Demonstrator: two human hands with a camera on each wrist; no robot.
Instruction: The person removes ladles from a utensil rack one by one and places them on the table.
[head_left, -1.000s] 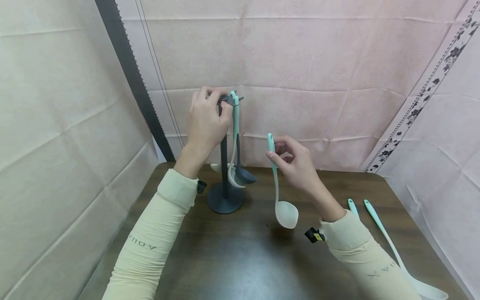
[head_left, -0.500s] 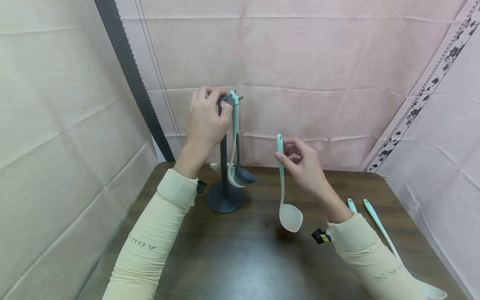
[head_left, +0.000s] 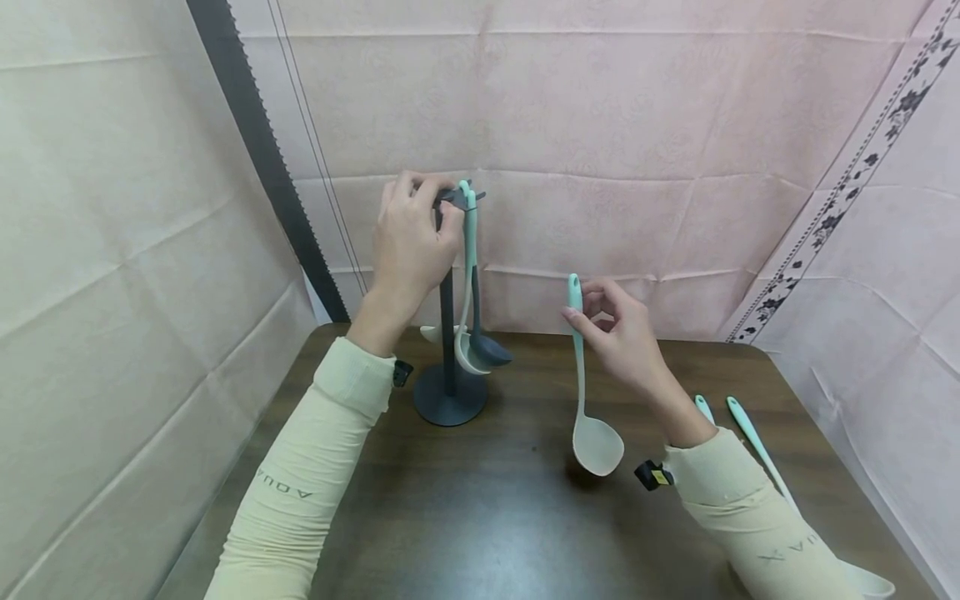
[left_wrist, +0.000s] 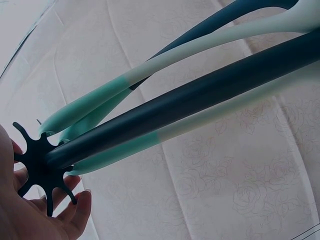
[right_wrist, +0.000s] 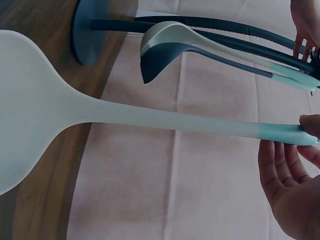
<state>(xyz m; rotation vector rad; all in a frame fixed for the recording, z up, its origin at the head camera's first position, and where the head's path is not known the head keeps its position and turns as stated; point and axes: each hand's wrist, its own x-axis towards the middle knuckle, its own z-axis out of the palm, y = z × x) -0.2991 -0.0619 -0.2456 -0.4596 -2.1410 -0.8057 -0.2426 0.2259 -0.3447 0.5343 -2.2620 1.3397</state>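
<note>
In the head view my right hand (head_left: 626,337) pinches the mint handle of a cream ladle (head_left: 597,446), thumb on one side and fingers on the other. The ladle hangs bowl down over the table, to the right of the dark blue utensil stand (head_left: 447,404). My left hand (head_left: 415,237) holds the top of this stand, with fingers and thumb about its hook ring (left_wrist: 41,162). From the hooks hang a cream ladle (head_left: 463,350) and a dark blue ladle (head_left: 491,350), both with mint handle ends. Another cream utensil (left_wrist: 210,118) hangs behind the pole.
On the right of the brown table (head_left: 465,517) lies a cream utensil with a mint handle (head_left: 757,442). Beside it shows a second mint handle (head_left: 703,408), the rest hidden by my right sleeve. Pale cloth (head_left: 600,108) stands behind and at both sides.
My right hand has moved to the right and slightly nearer with the ladle, away from the stand. My left hand stays at the stand's top.
</note>
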